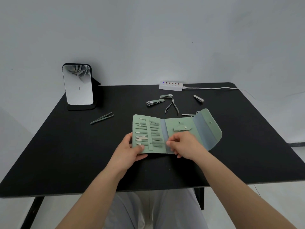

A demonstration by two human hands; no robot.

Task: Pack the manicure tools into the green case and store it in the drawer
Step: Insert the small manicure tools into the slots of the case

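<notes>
A: Black table [66,154] against a plain grey wall. Green case [178,129] lies unfolded near the front edge, flap out to the right. Left panel carries a row of slim tools [148,133] under its strap. No drawer in view.

B: Hands?

A: Left hand [130,150] grips the case's near left corner, thumb on top of the panel. Right hand [183,144] sits at the centre fold, fingers curled, thumb and forefinger pinching at the end of a slim tool, or possibly at the fold itself; too small to tell which.

B: Loose pieces?

A: Tweezers [102,118] well off to the left. Behind the case: large clipper [155,102], small clipper [166,96], cuticle nipper [172,107], third clipper [198,98], and scissors [189,114] partly hidden by the flap. Also a mirror [77,85] and a power strip [171,85], not task items.

B: Step in hand?

A: Likely seating a tool in the strap. Best done with the left hand pinning the panel flat so the strap stays taut, sliding the tool straight along its slot, not angled, until it sits level with its neighbours. Middle panel's tabbed holders look unfilled, so the clippers probably belong there next.
</notes>
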